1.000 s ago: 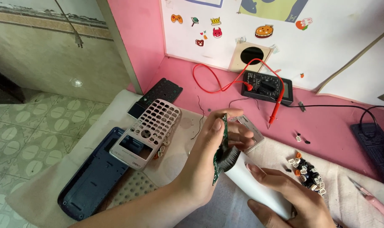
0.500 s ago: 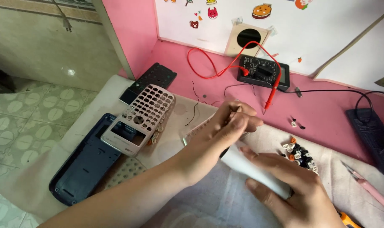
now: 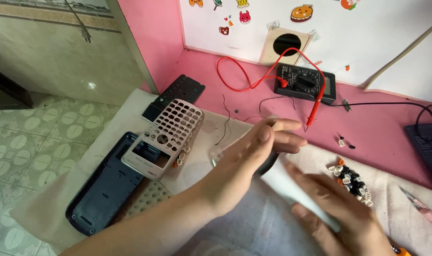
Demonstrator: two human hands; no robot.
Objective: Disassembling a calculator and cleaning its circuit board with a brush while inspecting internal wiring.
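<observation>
White tube (image 3: 292,187): on the cloth (image 3: 211,161), long axis running from the multimeter (image 3: 305,83) toward the viewer. Right hand (image 3: 337,208) grasps its near end; left hand (image 3: 254,154) covers the far tip, grip hidden, cannot tell. Key pile (image 3: 351,180) beside.

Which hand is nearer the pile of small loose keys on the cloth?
Right. The right hand lies just beside the pile of keys, fingers nearly touching it. The left hand is farther off, across the white piece both hands hold.
</observation>
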